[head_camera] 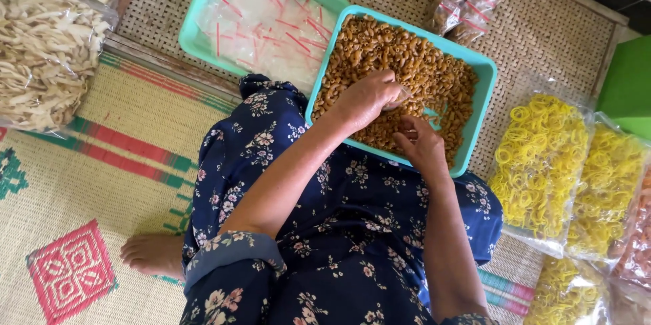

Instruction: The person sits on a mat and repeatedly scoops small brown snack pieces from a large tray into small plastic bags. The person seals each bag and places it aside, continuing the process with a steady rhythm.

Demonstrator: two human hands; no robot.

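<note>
A woven floor mat (81, 183) lay under the seated person. Against the lap rested a teal tray (483, 88) heaped with brown curled snack pieces (400, 61). Behind it sat a second teal tray (203, 33) of small clear bags with red strips (271, 20). The left hand (369, 98) cupped loosely into the pieces, gathering some; the right hand (422, 145) pinched something small at the tray's bare patch, which I could not make out.
</note>
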